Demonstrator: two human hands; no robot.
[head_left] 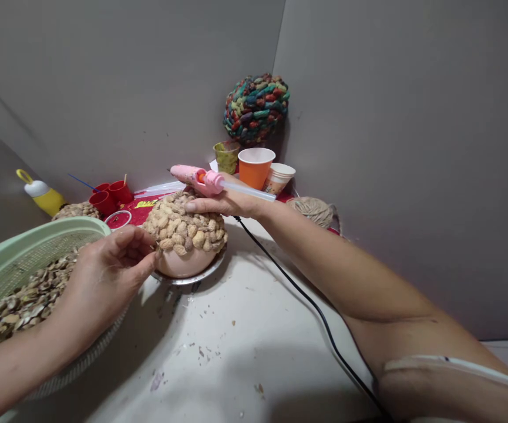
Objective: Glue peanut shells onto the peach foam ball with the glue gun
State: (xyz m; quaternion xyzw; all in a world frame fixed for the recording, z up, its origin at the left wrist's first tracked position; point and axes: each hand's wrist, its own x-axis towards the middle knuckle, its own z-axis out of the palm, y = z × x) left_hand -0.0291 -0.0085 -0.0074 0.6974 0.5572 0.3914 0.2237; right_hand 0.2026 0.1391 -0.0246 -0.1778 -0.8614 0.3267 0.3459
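The right hand (225, 202) grips the pink glue gun (201, 178) above the peanut-shell-covered dome (185, 229), while the left hand (108, 276) pinches a shell at its side, near the green basket (24, 247) of shells at the bench's left edge.

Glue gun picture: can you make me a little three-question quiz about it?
1. True or false: the right hand holds the pink glue gun over the shell-covered ball.
2. What is the left hand nearest to? A) the orange cup B) the ball's edge C) the twine
3. What fills the green basket?

Key: 1 true. 2 B. 3 Loose shell pieces.
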